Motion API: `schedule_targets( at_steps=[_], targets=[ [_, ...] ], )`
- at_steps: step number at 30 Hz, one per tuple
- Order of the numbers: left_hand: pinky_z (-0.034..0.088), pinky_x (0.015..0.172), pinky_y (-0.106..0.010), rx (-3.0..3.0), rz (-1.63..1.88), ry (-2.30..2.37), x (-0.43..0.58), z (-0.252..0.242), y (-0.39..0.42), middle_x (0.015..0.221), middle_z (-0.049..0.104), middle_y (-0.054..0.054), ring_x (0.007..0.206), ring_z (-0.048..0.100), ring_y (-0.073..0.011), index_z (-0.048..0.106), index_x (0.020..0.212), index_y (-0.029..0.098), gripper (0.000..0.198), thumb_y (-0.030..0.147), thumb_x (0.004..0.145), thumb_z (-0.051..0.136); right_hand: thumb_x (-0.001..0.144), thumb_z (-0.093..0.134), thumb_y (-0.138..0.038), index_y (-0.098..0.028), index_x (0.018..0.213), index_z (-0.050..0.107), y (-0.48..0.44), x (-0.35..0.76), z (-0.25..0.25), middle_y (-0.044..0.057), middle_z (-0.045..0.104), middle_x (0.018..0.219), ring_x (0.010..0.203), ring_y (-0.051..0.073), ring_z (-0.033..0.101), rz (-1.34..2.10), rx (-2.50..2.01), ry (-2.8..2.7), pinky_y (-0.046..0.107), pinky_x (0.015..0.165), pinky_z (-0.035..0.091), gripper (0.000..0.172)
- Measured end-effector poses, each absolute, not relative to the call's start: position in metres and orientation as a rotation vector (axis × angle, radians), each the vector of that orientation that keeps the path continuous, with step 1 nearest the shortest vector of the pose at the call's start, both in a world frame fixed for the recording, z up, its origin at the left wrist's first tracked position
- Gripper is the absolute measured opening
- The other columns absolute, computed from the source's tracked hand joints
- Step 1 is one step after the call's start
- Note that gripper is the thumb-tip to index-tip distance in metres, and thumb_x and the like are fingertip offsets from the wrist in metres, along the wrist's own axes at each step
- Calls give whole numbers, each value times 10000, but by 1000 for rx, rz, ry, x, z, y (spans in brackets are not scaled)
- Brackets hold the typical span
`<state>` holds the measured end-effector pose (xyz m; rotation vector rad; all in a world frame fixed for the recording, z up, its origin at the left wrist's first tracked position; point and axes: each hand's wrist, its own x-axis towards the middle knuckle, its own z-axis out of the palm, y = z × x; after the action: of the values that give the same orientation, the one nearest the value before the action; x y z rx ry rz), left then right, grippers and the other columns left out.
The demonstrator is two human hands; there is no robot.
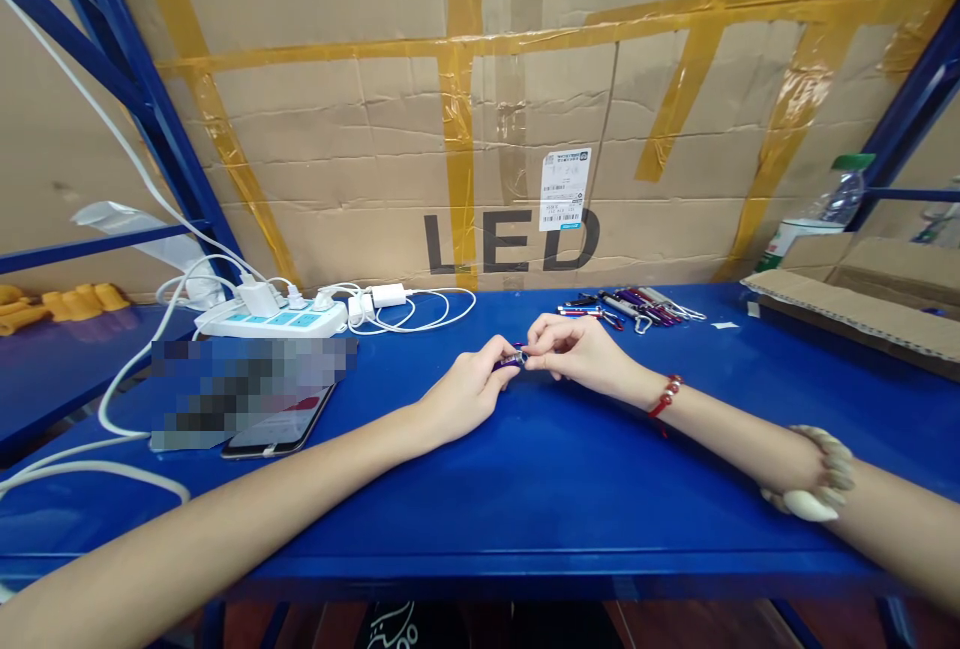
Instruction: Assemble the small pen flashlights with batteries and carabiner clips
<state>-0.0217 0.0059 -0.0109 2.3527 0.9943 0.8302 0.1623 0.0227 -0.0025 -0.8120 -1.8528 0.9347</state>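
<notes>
Above the middle of the blue table, my left hand pinches a small purple metal tube between thumb and fingers. My right hand meets it at the tube's silvery right end, thumb and index finger pressed together there. Whatever small part the right fingertips hold is too small to make out. Behind my right hand lies a pile of similar slim metal pieces in purple, red, silver and black, some with carabiner clips.
A white power strip with plugs and looping cables is at the left, near a phone. An open cardboard box and a green-capped bottle stand at the right. A large taped carton rises behind the table.
</notes>
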Motion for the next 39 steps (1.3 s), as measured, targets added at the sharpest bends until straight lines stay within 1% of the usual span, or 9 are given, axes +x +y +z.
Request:
schedule_targets(
  at_steps=[5,9,15,19,26,29,33,39],
  targets=[
    [390,629,-233,2417,816,981,-23,-11,5,759,594,5,684,558,-136,476,884,197,80,230,881,403,565,769,-361,-127,518,595,23,161,-7,-8,513,744,419,18,466,961,-798,-1860,194,375,413,296],
    [398,641,-233,2453,822,964,-23,-11,5,802,614,-6,712,577,-142,482,885,196,80,211,881,404,575,761,-369,-130,515,586,24,162,-9,0,514,741,449,34,467,916,-807,-1894,202,385,415,302],
    [410,665,-235,2498,834,962,-24,-13,5,860,636,-11,753,601,-151,491,889,205,74,186,869,422,619,730,-306,-147,528,597,24,165,-10,6,528,697,560,81,486,742,-823,-2004,228,490,415,227],
    [412,647,-224,2505,894,966,-24,-13,5,856,642,-11,728,600,-143,489,882,200,69,184,869,424,651,699,-354,-154,523,558,22,163,-9,9,535,695,578,91,486,705,-826,-1993,237,509,400,276],
    [417,646,-216,2515,958,1000,-22,-14,6,847,643,-10,708,597,-131,488,849,193,39,173,855,455,627,703,-430,-151,525,565,20,159,-6,9,540,678,551,84,474,756,-893,-1945,231,495,375,327],
    [413,635,-214,2509,964,1013,-22,-14,6,830,642,-7,702,596,-129,480,825,191,39,171,852,461,603,712,-447,-146,542,570,20,158,-6,3,545,671,497,66,466,848,-950,-1911,223,464,369,338],
    [409,628,-219,2508,962,1041,-22,-14,7,822,640,-3,696,594,-131,478,822,195,38,178,852,462,559,732,-460,-143,545,561,19,157,-4,-12,543,625,434,52,451,969,-1030,-1862,212,418,357,360],
    [412,633,-229,2505,952,1056,-21,-14,6,840,643,-9,710,599,-140,482,836,199,34,191,857,456,533,748,-448,-142,543,553,18,156,-2,-9,563,614,429,52,450,995,-1063,-1825,208,416,358,363]
  ],
)
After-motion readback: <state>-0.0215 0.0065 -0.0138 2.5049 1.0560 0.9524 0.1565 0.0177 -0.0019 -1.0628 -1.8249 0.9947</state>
